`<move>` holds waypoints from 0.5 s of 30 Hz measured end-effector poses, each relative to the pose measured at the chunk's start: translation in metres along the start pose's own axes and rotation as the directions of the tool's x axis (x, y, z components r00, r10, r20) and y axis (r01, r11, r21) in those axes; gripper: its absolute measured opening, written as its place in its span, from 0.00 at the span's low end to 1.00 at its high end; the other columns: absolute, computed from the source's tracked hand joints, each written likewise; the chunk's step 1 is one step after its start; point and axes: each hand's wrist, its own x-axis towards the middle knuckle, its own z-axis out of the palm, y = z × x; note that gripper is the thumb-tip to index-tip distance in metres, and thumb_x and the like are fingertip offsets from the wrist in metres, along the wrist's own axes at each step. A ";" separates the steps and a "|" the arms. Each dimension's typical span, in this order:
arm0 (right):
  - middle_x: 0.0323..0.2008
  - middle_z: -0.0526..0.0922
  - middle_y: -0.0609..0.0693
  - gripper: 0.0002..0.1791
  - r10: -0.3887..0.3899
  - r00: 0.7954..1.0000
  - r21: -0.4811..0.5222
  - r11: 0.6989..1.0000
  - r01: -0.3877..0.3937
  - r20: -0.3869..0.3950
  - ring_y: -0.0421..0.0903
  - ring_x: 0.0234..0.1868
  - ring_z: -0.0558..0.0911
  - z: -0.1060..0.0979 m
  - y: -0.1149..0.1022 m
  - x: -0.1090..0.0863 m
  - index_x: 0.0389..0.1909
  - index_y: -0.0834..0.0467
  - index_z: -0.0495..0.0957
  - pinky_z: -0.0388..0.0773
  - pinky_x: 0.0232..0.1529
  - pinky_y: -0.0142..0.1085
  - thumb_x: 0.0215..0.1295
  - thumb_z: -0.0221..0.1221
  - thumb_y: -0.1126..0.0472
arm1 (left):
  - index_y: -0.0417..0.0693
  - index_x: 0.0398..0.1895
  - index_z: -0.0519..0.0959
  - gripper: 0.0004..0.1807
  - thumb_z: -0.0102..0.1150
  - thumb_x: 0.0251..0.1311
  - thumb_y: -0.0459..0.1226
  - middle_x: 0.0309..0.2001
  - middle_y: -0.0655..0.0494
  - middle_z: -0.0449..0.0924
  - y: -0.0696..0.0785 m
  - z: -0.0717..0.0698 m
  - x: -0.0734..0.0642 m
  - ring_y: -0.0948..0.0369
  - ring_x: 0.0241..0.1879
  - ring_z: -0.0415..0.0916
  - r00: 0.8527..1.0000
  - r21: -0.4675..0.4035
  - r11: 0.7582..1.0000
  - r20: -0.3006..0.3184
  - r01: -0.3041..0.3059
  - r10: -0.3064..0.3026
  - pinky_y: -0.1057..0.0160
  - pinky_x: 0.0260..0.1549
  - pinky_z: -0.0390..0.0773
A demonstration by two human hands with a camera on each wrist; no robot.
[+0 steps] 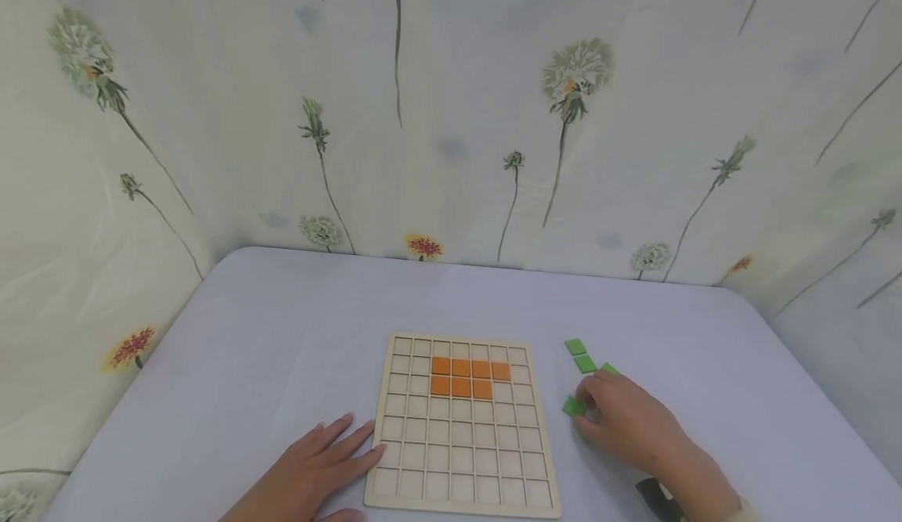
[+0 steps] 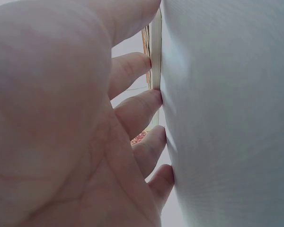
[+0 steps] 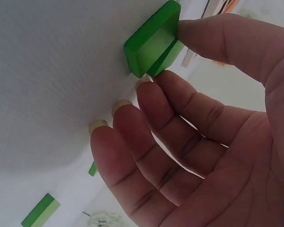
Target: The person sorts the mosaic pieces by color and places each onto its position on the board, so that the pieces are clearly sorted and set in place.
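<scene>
A square wooden grid board lies on the white table, with orange tiles filling cells in two of its upper rows. My left hand rests flat with spread fingers at the board's left edge, one fingertip over the rim; in the left wrist view, fingertips touch the cloth and the board's side. Right of the board, my right hand pinches a green tile between thumb and index finger. Another green tile lies right against it on the cloth. The other right fingers are bent, tips close to the cloth.
Two green tiles lie beyond the right hand, and a third green tile shows partly behind its knuckles. A dark object sits by the right wrist. Flower-printed fabric hangs behind the table.
</scene>
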 end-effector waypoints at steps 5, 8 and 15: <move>0.37 0.82 0.46 0.13 0.022 1.000 0.014 1.000 -0.022 0.013 0.45 0.41 0.81 0.000 -0.001 0.001 0.40 0.59 0.84 0.81 0.49 0.49 0.55 0.72 0.60 | 0.62 0.75 0.74 0.35 0.50 0.73 0.65 0.75 0.56 0.70 0.000 -0.001 0.001 0.45 0.74 0.65 1.000 0.004 1.000 0.003 0.002 -0.002 0.35 0.61 0.71; 0.37 0.82 0.47 0.13 0.029 0.999 0.017 0.999 -0.029 0.016 0.46 0.41 0.81 0.000 -0.001 0.001 0.40 0.60 0.84 0.81 0.49 0.49 0.55 0.72 0.61 | 0.61 0.75 0.74 0.35 0.49 0.73 0.66 0.75 0.56 0.70 0.001 -0.002 0.001 0.45 0.74 0.65 1.000 0.007 1.000 0.007 0.004 -0.004 0.35 0.61 0.71; 0.35 0.81 0.47 0.12 0.027 0.999 0.017 0.999 -0.027 0.025 0.44 0.37 0.78 0.000 -0.001 0.003 0.39 0.61 0.84 0.81 0.47 0.48 0.55 0.72 0.60 | 0.61 0.75 0.74 0.35 0.49 0.73 0.66 0.76 0.55 0.70 0.001 -0.002 0.001 0.45 0.74 0.65 1.000 0.007 1.000 0.017 0.005 -0.005 0.35 0.62 0.71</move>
